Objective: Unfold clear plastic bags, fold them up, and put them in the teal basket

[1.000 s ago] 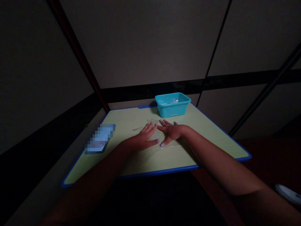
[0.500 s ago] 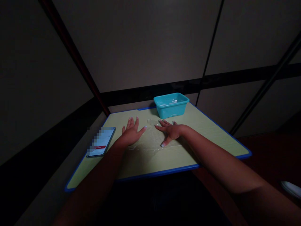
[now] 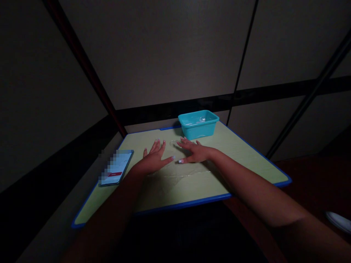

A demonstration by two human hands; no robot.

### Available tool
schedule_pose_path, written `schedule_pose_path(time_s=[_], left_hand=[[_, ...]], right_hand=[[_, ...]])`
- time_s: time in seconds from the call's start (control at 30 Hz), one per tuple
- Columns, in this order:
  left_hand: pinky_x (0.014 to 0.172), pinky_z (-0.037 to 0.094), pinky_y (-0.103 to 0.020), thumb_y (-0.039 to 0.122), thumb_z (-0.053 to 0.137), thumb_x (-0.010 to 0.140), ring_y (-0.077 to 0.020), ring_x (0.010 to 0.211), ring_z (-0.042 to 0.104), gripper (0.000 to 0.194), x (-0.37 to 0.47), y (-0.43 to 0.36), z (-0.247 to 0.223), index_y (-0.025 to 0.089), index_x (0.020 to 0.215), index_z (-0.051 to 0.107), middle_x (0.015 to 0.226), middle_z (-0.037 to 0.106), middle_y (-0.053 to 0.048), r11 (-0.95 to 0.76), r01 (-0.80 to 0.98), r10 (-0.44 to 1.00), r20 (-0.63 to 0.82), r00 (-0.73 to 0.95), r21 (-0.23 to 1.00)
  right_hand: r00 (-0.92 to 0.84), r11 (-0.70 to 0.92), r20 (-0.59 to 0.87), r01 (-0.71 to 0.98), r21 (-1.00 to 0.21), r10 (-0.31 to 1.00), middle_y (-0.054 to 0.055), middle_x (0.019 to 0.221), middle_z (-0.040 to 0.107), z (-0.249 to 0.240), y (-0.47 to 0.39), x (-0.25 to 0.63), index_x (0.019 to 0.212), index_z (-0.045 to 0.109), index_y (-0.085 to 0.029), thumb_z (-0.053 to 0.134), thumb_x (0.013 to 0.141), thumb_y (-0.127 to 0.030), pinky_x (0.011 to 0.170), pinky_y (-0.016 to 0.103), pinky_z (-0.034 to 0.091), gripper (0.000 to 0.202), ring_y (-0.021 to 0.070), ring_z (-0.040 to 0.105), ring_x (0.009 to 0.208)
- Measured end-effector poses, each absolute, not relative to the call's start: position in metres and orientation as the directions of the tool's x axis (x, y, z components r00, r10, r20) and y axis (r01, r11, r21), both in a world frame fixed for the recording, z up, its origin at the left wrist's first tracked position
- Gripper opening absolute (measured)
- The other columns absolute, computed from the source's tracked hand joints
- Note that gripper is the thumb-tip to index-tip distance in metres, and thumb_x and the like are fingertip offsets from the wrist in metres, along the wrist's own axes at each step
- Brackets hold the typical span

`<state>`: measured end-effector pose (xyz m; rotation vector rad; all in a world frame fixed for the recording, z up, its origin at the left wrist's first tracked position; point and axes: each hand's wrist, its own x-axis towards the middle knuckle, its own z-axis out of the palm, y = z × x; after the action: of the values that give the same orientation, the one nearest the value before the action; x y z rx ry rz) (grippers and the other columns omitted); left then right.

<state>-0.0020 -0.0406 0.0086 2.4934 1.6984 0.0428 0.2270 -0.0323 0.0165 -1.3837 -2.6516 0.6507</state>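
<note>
A thin clear plastic sheet or bag lies flat on the pale yellow table; its outline is faint, with a shiny crease along the near side. Over its left part is my left hand, palm down with fingers spread. My right hand is spread over its right part, thumb pointing at the left thumb. Neither hand grips anything, and whether the palms press on the plastic is hard to make out. Just beyond the right hand stands a turquoise plastic basket, with clear shiny material inside.
A phone with a lit, partly blurred screen lies at the table's left edge. Blue trim runs around the tabletop. Behind the table rises a panelled wall with a dark band. A white shoe-like object is on the dark red floor.
My two hands have come closer together, thumbs nearly meeting, the right thumb swinging up and left. The view has shifted slightly. Basket and phone stay in place on the table.
</note>
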Motion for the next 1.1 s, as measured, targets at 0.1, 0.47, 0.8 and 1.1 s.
schedule_pose_path(time_s=[0.1,0.47,0.8,1.1], left_hand=[[0.108,0.009,-0.054,0.062,0.021,0.085,-0.0251,0.139,-0.005,0.078,0.003,-0.039,0.009,0.018,0.146,0.001,0.151,-0.002,-0.012,-0.439,0.882,0.898,0.057,0.435,0.171],[0.101,0.003,-0.067,0.072,0.02,0.079,-0.0381,0.137,0.002,0.093,-0.013,-0.027,0.011,0.005,0.143,0.019,0.148,0.01,-0.025,0.111,0.991,0.987,0.106,-0.118,0.075],[0.109,0.011,-0.048,0.064,0.028,0.083,-0.0237,0.139,0.008,0.076,0.01,-0.041,0.001,0.021,0.144,0.017,0.15,0.009,-0.009,-0.532,0.789,0.784,-0.173,0.596,0.307],[0.107,0.007,-0.056,0.061,0.022,0.086,-0.0238,0.139,-0.003,0.076,0.0,-0.033,0.007,0.014,0.145,0.012,0.151,0.001,-0.015,-0.24,0.948,0.97,0.095,0.224,0.21]], right_hand=[[-0.6,0.521,-0.141,0.769,-0.37,0.787,0.009,0.152,-0.002,0.011,-0.032,0.223,0.146,0.009,-0.025,0.047,0.069,-0.075,0.103,0.061,-0.004,0.1,0.0315,-0.003,0.138],[-0.619,0.539,-0.216,0.774,-0.332,0.755,0.007,0.152,-0.003,0.009,-0.03,0.221,0.146,0.008,-0.024,0.048,0.064,-0.079,0.103,0.061,-0.006,0.106,0.0315,-0.006,0.138],[-0.656,0.568,-0.229,0.745,-0.351,0.719,0.008,0.151,-0.004,0.007,-0.029,0.223,0.145,0.005,-0.026,0.051,0.065,-0.075,0.104,0.06,-0.004,0.106,0.0296,-0.005,0.138],[-0.59,0.536,-0.09,0.778,-0.327,0.802,0.008,0.152,-0.003,0.006,-0.03,0.221,0.146,0.004,-0.026,0.043,0.068,-0.078,0.1,0.065,-0.008,0.102,0.0322,-0.005,0.138]])
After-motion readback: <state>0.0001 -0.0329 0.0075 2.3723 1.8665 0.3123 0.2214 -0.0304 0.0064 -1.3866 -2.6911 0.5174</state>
